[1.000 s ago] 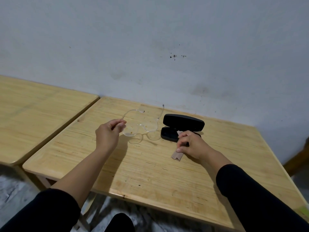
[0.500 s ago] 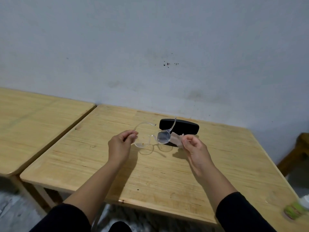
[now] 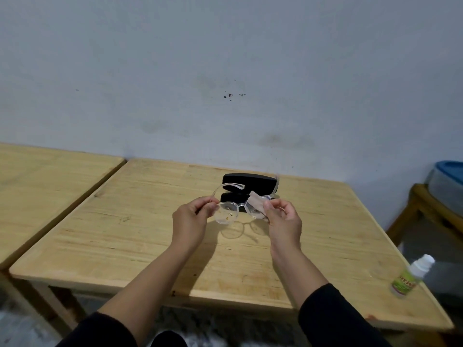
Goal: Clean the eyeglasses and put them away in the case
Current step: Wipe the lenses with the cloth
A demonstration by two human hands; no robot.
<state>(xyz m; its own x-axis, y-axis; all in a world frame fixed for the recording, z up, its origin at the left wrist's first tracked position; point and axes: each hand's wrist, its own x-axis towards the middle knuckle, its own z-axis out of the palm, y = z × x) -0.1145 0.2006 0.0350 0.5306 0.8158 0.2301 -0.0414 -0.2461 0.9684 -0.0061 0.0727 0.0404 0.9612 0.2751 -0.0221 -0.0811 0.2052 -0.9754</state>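
Clear-framed eyeglasses [image 3: 229, 211] hang in the air above the wooden table [image 3: 150, 246], arms unfolded and pointing away from me. My left hand [image 3: 191, 220] pinches the frame at its left hinge. My right hand [image 3: 284, 222] pinches a small beige cleaning cloth [image 3: 256, 205] against the right lens. Just behind the glasses the black case [image 3: 250, 182] lies open on the table, its lid raised toward the wall; the glasses partly cover its lower half.
A small white dropper bottle with a green label [image 3: 409, 279] lies near the table's right edge. A second wooden table [image 3: 37, 186] stands to the left, separated by a narrow gap. At far right a wooden stool [image 3: 426, 209] carries a blue-lidded container [image 3: 448, 181].
My right hand lifted the cloth from the table by the case and brought it onto the right lens. My left hand carried the glasses right, in front of the case.
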